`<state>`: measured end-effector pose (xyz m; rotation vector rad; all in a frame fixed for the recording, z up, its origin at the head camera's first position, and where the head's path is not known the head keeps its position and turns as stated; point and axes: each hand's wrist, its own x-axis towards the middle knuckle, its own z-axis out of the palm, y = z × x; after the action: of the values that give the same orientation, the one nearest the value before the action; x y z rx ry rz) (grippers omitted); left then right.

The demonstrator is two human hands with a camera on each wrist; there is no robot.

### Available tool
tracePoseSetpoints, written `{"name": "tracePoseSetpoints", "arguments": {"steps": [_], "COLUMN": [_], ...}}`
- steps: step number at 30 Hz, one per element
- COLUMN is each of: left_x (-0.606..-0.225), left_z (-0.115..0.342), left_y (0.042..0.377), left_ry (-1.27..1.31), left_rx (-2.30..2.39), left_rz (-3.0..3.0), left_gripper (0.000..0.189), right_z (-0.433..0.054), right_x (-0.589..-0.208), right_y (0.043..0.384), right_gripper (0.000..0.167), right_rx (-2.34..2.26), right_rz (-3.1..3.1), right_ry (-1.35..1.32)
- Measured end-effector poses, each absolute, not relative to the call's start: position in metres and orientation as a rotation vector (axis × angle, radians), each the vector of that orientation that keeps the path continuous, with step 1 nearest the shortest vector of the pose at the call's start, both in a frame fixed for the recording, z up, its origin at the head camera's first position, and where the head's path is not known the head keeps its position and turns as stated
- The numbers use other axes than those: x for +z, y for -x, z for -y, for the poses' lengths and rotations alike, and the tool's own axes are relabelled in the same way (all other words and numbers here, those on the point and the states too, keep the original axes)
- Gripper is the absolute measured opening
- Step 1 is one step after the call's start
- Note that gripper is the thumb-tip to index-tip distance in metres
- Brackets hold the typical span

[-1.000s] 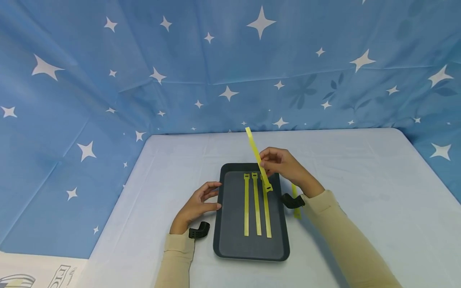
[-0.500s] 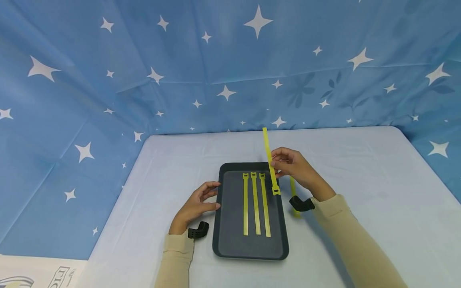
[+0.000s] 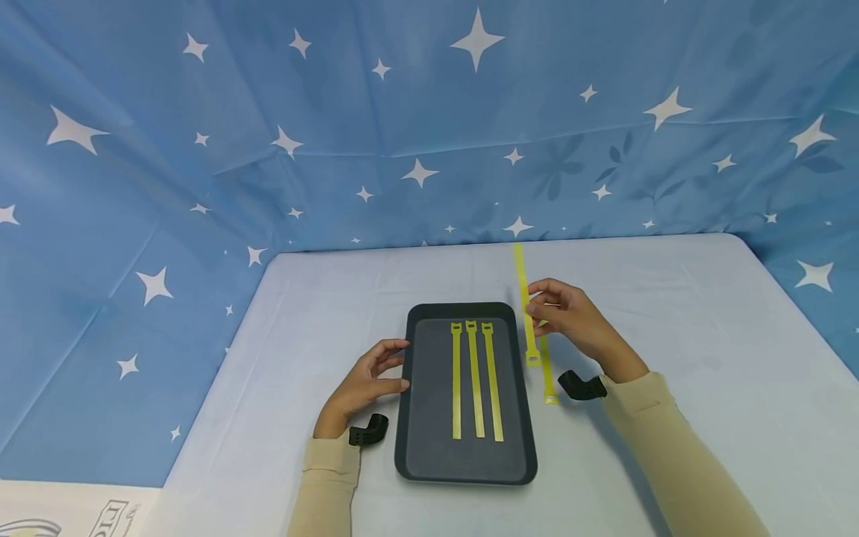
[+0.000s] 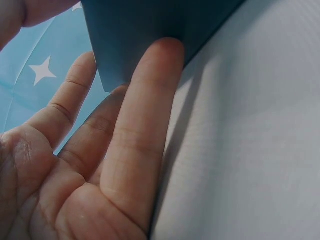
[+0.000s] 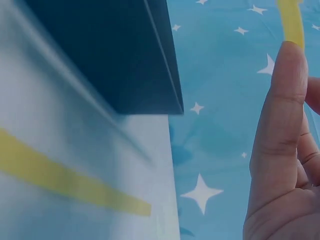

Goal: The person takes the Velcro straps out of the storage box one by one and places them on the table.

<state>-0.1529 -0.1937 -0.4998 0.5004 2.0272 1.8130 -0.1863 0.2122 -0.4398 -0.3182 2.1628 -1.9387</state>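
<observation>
My right hand (image 3: 570, 317) pinches a yellow hook-and-loop cable tie (image 3: 521, 272) between thumb and fingers, its slotted head pointing toward me. It hangs just right of a dark grey tray (image 3: 429, 425), above the table. Inside the tray lie three similar yellow cable ties, the left one (image 3: 456, 388), the middle one (image 3: 476, 380) and the right one (image 3: 493, 388), side by side with heads at the far end. My left hand (image 3: 362, 384) touches the tray's left side with thumb and fingertips extended, as the left wrist view also shows on the tray wall (image 4: 120, 35).
Another yellow cable tie (image 3: 547, 377) lies on the white tablecloth (image 3: 705, 358) right of the tray, partly behind my right hand. A blue curtain (image 3: 349, 112) with white stars hangs behind the table. Printed cream material (image 3: 74, 507) shows at the lower left.
My right hand has carried the held cable tie rightward, from over the tray to beyond its right edge, and the tie has turned more upright in view. My left hand stays at the tray.
</observation>
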Motion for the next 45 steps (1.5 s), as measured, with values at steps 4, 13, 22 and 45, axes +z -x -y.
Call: {"name": "tracePoseSetpoints", "arguments": {"steps": [4,13,22,45], "left_x": [-0.5,-0.502,-0.502,-0.502], "left_z": [0.194,0.193,0.193,0.193], "left_y": [0.152,0.151,0.151,0.153], "left_ry": [-0.506,-0.503,-0.512,-0.502], "left_rx": [1.808,1.8,1.811,1.813], "left_rz": [-2.032,-2.046,-2.043,-2.038], "left_gripper": [0.072,0.07,0.071,0.072], "right_z": [-0.218,-0.232,-0.249,-0.274], "right_x": [-0.442,-0.445,-0.45,-0.464], "right_y": [0.184,0.177,0.172,0.165], "right_gripper": [0.029,0.03,0.032,0.044], "right_rx": [-1.946,-1.931,-1.876,-1.721], "right_rz": [-2.168,-2.159,-2.172,-2.161], "right_ry": [0.304,0.285,0.238,0.097]}}
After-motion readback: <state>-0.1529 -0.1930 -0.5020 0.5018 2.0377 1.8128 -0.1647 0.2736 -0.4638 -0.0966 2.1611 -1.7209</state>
